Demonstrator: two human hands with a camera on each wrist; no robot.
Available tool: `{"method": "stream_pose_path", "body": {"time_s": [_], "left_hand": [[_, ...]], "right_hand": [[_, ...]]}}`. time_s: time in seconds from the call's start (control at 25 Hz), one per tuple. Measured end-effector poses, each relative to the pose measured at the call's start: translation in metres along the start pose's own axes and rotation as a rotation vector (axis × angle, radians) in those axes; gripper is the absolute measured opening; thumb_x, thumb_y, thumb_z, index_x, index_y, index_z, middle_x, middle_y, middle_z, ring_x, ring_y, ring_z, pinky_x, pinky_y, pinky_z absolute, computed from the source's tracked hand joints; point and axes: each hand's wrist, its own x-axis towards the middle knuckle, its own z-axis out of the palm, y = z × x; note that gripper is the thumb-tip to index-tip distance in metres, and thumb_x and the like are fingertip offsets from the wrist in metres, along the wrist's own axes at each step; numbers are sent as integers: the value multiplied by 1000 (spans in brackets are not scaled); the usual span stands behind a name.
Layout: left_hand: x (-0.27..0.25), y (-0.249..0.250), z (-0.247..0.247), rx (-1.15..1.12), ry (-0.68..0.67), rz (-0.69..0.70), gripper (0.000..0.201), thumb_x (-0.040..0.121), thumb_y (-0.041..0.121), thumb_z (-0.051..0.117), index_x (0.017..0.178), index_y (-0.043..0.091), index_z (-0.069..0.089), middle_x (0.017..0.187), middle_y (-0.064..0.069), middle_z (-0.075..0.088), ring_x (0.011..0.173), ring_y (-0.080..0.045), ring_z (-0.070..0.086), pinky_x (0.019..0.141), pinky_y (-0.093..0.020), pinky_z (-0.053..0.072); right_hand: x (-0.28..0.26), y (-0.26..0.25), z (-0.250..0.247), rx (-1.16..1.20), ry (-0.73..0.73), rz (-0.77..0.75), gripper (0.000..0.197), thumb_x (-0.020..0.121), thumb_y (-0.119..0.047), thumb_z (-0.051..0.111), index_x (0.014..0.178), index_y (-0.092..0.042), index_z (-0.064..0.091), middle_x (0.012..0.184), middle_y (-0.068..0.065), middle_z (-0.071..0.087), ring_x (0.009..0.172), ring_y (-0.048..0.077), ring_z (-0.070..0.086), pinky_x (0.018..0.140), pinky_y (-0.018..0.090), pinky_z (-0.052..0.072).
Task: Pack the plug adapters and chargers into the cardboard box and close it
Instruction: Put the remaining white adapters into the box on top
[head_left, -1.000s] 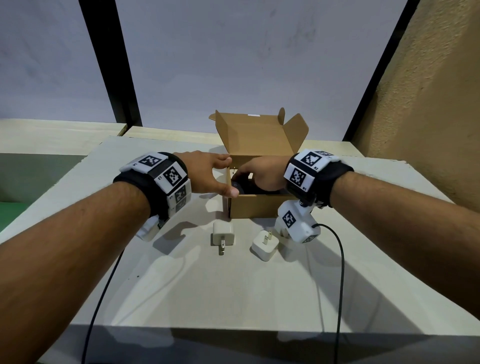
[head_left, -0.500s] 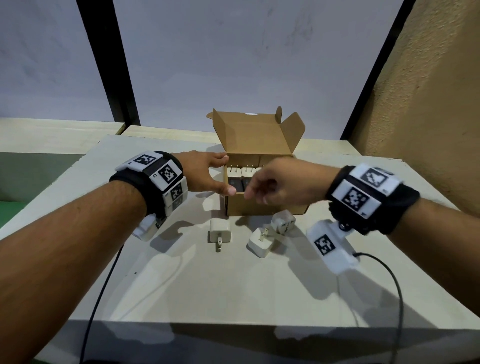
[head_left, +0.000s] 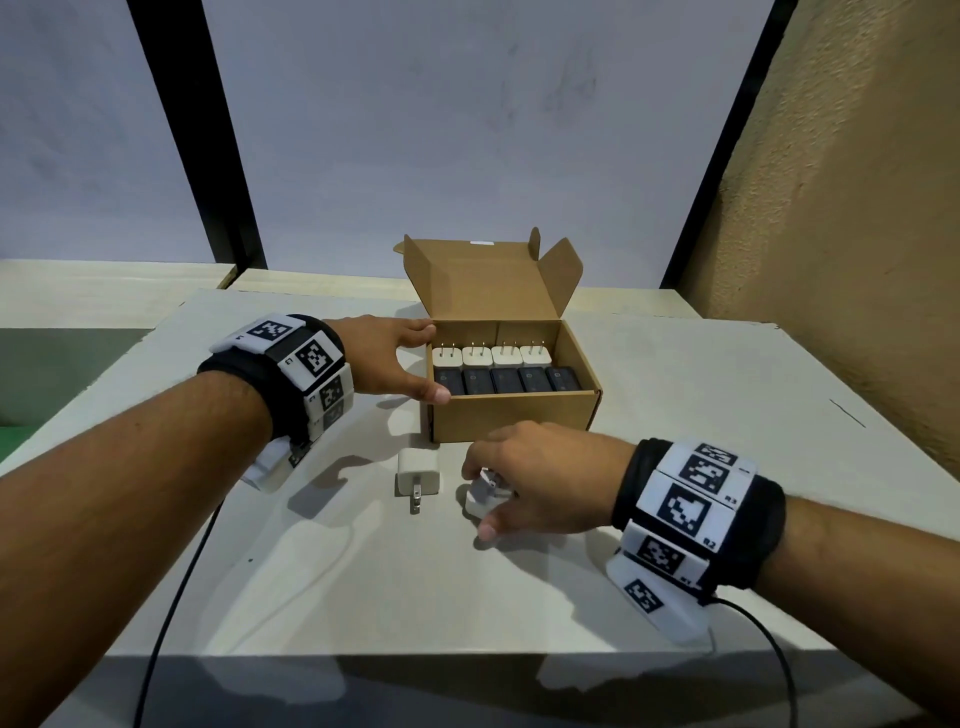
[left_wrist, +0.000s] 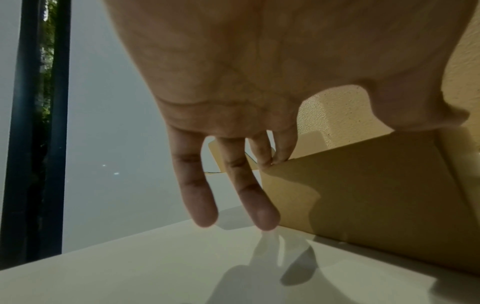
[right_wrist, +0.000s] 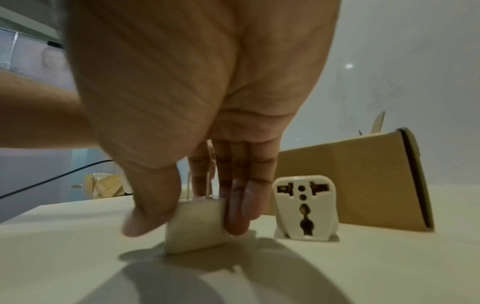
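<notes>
The open cardboard box (head_left: 514, 415) stands mid-table, its lid upright behind. Inside it, white plug adapters (head_left: 491, 356) line the back and black chargers (head_left: 506, 380) line the front. My left hand (head_left: 428, 361) rests against the box's left wall, thumb at the front corner and fingers (left_wrist: 200, 197) straight. In front of the box my right hand (head_left: 482, 500) pinches a white adapter (right_wrist: 194, 224) lying on the table between thumb and fingers. A second white adapter (head_left: 418, 470) lies to its left, prongs toward me. A third adapter (right_wrist: 303, 207) stands upright by the box front, hidden in the head view.
The pale table (head_left: 675, 519) has bare surface to the right of the box and toward me. Black cables (head_left: 171, 613) hang from both wrists over the front edge. A textured tan wall (head_left: 857, 234) rises at the right; a lower ledge (head_left: 104, 291) lies at the left.
My right hand came out of the box, moved back toward me and down to the table, and took hold of a loose white adapter. The left hand stayed at the box.
</notes>
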Motion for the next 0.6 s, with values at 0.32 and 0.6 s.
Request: {"method": "stream_pose_path", "body": {"time_s": [0.32, 0.6], "left_hand": [[2, -3, -1, -20, -1, 14, 106, 60, 80, 56, 148, 35, 18, 156, 21, 11, 143, -16, 20, 115, -41, 13], [1, -2, -1, -17, 34, 27, 111, 55, 82, 57, 148, 36, 19, 156, 14, 19, 142, -17, 26, 112, -42, 20]], "right_hand": [[-3, 27, -68, 272, 393, 122, 56, 79, -37, 72, 129, -26, 50, 106, -7, 60, 84, 5, 57, 73, 20, 46], [56, 50, -95, 343, 490, 364, 35, 88, -44, 63, 85, -11, 73, 71, -1, 74, 66, 13, 71, 59, 23, 52]]}}
